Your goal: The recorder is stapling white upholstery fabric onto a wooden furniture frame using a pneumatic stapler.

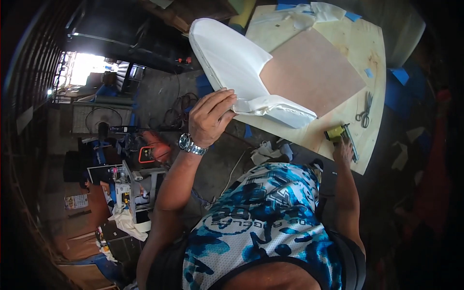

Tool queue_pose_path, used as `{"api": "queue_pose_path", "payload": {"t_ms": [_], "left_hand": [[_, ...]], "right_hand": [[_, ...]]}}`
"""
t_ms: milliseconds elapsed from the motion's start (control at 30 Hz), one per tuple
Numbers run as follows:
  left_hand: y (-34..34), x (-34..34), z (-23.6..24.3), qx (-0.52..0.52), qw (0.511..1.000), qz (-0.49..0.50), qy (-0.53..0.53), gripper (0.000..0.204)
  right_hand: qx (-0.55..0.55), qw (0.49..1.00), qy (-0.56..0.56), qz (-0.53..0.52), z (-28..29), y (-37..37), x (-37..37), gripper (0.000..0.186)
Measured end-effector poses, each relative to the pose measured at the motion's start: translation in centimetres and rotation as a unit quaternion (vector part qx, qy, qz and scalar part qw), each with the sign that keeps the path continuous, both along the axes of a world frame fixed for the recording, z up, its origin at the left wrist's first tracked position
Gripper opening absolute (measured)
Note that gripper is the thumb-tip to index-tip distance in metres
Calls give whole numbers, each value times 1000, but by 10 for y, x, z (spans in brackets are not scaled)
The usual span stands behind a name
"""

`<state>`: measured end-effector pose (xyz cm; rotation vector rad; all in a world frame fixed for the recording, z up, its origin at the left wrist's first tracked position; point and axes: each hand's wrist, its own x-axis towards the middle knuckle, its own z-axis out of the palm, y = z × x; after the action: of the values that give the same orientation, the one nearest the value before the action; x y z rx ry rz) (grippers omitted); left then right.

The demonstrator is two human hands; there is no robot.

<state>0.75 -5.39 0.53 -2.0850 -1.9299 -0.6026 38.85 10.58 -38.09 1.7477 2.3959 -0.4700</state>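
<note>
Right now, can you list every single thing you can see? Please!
White padded piece: 1, white, at the table's left side
Staple gun: 1, yellow-green, at the table's near end
Scissors: 1, dark, on the table
Flat panel: 1, brown, on the table
Table: 1, pale wood, ahead
Blue scraps: several, blue, on and around the table
White cloth: 1 heap, white, table's far end
Background clutter: uncountable, mixed colours, left, partly dark
Patterned top: 1, blue, white and black, on the person
Wristwatch: 1, silver, left wrist
Left hand: 1, bare, gripping the padded piece
Right hand: 1, bare, on the staple gun
</note>
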Motion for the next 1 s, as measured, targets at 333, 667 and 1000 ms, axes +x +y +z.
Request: {"api": "queue_pose_path", "payload": {"t_ms": [333, 667, 1000], "left_hand": [[5, 0, -3, 79, 990, -100, -56, 38], [21, 11, -1, 84, 985, -128, -73, 40], [30, 11, -15, 106, 981, -152, -62, 36]], "right_hand": [[103, 763, 609, 189, 291, -35, -148, 44], [83, 748, 605, 262, 330, -29, -180, 40], [-59, 770, 607, 189, 340, -29, -189, 16]]}}
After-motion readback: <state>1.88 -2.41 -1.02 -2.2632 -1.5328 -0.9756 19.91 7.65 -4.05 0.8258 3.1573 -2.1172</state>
